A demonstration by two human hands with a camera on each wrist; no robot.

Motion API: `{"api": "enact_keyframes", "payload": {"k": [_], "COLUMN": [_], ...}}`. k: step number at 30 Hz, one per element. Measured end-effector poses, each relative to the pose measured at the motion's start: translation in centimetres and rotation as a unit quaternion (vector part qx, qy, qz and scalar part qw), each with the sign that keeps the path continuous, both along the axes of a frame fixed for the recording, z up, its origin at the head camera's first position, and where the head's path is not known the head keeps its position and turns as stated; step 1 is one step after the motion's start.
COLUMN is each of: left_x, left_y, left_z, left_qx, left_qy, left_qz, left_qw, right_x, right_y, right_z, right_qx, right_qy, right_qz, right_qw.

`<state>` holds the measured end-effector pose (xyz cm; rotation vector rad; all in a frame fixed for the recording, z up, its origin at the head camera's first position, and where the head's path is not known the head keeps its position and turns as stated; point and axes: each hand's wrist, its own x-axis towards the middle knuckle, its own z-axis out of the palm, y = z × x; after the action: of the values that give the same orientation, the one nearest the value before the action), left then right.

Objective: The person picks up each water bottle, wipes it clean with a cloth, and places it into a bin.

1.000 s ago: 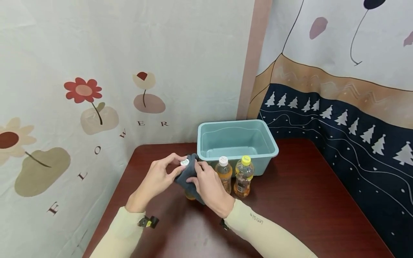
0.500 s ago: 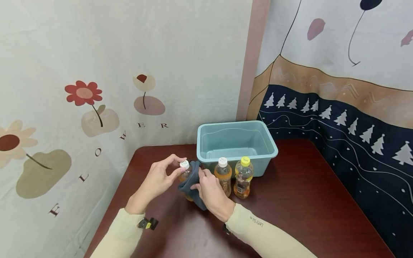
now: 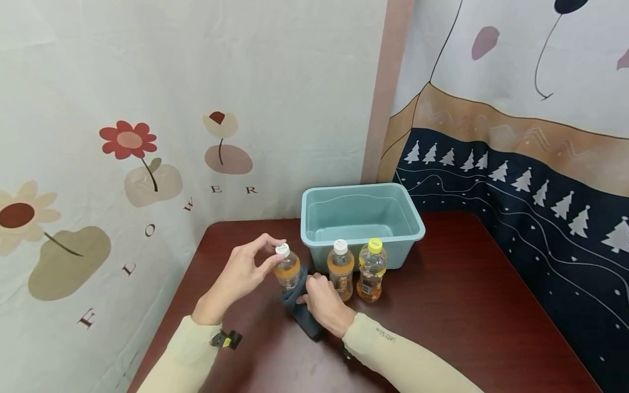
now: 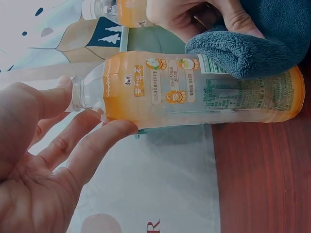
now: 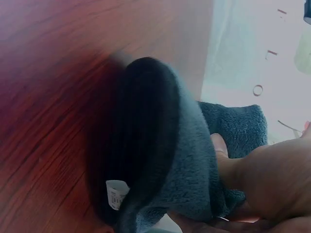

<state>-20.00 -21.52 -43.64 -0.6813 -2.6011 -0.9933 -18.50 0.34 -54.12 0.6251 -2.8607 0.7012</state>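
The left hand (image 3: pixel 243 267) pinches the white cap (image 3: pixel 283 250) of an orange bottle (image 3: pixel 287 272). The right hand (image 3: pixel 325 305) holds a dark blue cloth (image 3: pixel 306 316) bunched up against the low part of that bottle. The bottle is to the left of a white-topped bottle (image 3: pixel 340 273) and a yellow-topped bottle (image 3: pixel 371 273), which both stand on the red-brown counter (image 3: pixel 467 295) in front of a blue tub (image 3: pixel 402 254).
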Motion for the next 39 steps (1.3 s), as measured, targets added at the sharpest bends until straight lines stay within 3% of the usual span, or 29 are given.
{"api": "enact_keyframes", "payload": {"k": [11,21,30,39], "left_x": [0.1,0.2,0.0,-0.1], "left_y": [-0.2,-0.3,-0.1,-0.1], "left_z": [0.1,0.1,0.3,0.1], "left_qx": [0.01,0.006,-0.004,-0.005], "left_qy": [-0.007,-0.008,-0.004,-0.011], "left_qz": [0.002,0.008,0.001,0.004], "left_qw": [0.9999,0.9999,1.0,0.9999], "right_x": [0.4,0.9,1.0,0.9], "right_y": [0.1,0.4,0.4,0.3], "right_z": [1.0,4.5,7.8,8.6], "right_qx": [-0.058,-0.086,-0.101,-0.092], "right_qy": [-0.01,0.075,0.164,0.144], "right_qz": [0.01,0.018,0.039,0.04], "right_qw": [0.998,0.993,0.98,0.984]}}
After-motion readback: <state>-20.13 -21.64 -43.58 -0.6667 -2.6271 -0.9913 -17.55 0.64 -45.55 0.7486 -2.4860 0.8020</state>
